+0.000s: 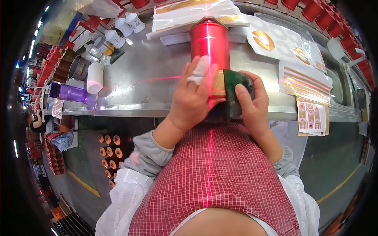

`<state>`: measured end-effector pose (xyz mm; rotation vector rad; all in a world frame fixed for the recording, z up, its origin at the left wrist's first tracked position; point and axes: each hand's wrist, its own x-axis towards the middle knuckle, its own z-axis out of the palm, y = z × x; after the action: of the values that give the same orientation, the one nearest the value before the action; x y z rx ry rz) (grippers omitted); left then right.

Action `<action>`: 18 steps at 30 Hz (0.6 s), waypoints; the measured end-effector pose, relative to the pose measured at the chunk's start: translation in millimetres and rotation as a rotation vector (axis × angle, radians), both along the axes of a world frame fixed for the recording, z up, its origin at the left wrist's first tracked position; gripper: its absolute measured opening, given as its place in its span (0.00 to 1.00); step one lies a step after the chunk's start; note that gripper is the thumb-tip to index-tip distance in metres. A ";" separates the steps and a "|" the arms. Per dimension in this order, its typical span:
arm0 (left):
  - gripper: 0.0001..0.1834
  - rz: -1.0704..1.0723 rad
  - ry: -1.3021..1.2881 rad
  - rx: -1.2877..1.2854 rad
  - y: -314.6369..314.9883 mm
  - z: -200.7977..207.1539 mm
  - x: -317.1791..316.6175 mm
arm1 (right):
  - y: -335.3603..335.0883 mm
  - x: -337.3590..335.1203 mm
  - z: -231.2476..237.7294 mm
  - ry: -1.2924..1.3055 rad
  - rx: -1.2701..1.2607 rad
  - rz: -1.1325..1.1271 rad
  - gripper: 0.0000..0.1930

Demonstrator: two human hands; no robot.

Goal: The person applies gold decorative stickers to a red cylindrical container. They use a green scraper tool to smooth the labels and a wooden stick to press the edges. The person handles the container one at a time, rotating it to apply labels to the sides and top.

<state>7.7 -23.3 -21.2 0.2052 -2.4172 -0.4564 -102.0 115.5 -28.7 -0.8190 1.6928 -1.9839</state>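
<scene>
A shiny red cylinder (pixel 210 43) lies lengthwise on the steel bench in front of me, its near end toward my body. A gold band (pixel 218 83) shows near that end. My left hand (pixel 193 92) rests flat on the cylinder's left side, fingers stretched out, with white wrapping (pixel 199 71) on some of them. Beside the near end, a dark green piece (pixel 233 94) with a flat edge and a rounded side is gripped in my right hand (pixel 254 102), thumb on top. Its lower part is partly hidden. A bright red light line runs along the cylinder.
Gold sticker sheets lie on the bench at the right (pixel 307 80) and far side (pixel 189 6). White bottles (pixel 135 22), a white cup (pixel 95 78) and a purple bottle (pixel 69 92) stand at the left. A sink (pixel 341 88) is at the far right. Red cylinders line the back.
</scene>
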 end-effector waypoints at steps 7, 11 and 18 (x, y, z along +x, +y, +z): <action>0.39 0.150 0.106 0.023 4.5 -3.7 19.2 | 1.1 0.0 -5.2 0.017 -0.003 0.028 0.15; 0.40 -0.022 0.055 -0.070 -5.2 -6.6 3.4 | 3.7 -2.7 -8.3 -0.005 -0.014 -0.014 0.17; 0.41 -0.015 0.090 0.498 -14.3 -47.8 31.3 | 14.9 -11.5 -14.0 0.246 0.108 -0.042 0.17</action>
<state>39.0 -37.6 -69.0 0.3711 -2.1805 -1.0484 -113.5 130.4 -42.7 -1.0308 1.9503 -1.8621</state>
